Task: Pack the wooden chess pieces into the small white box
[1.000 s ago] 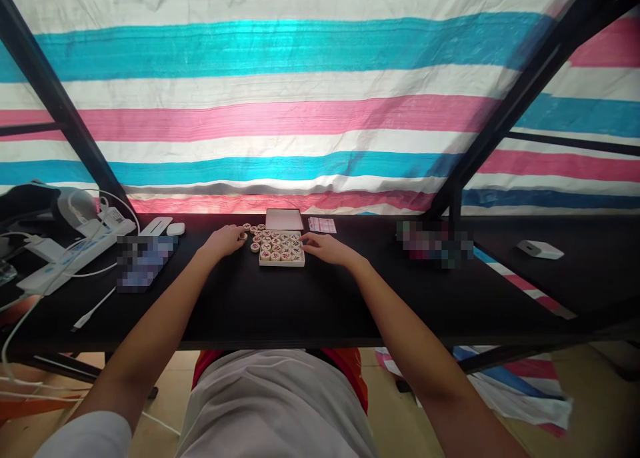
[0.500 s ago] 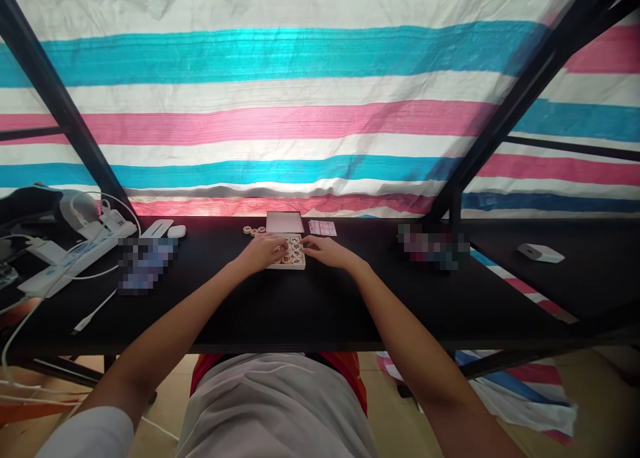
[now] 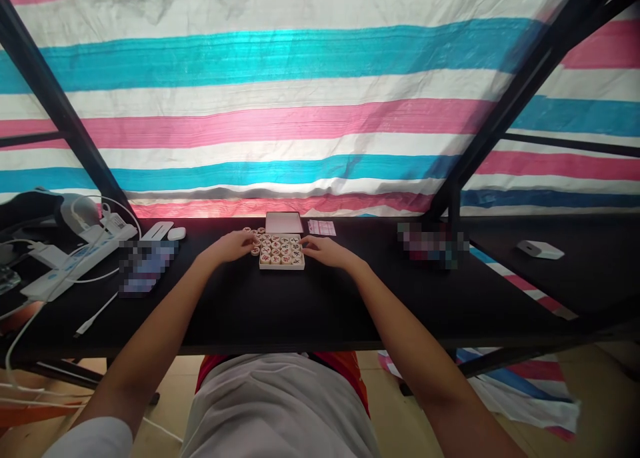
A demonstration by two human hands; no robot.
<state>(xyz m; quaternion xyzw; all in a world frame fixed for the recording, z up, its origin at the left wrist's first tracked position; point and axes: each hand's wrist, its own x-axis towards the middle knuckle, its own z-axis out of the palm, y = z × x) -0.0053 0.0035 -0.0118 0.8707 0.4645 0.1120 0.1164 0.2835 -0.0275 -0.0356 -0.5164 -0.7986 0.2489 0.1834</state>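
Observation:
A small white box (image 3: 283, 267) of round xiangqi pieces sits on the black table, with rows of pieces marked in red and black characters. Just left of it, my left hand (image 3: 231, 247) is closed, fingertips together at a loose xiangqi piece (image 3: 256, 251); the fingers partly hide what they pinch. More loose pieces (image 3: 261, 231) lie behind these fingertips. My right hand (image 3: 324, 252) grips the right edge of the box with thumb and forefinger. The box's lid (image 3: 283, 223) lies behind the box.
A pink-and-white printed paper (image 3: 321, 227) lies right of the lid. On the left are a power strip (image 3: 75, 263) with cables, a blurred phone-like object (image 3: 147, 266) and a white earbud case (image 3: 177, 233). A white charger (image 3: 540, 250) lies far right. Striped tarpaulin (image 3: 280, 121) hangs behind.
My left hand has moved left from above the box to the loose pieces beside it, uncovering the pieces inside. My right hand has stayed at the box's right edge.

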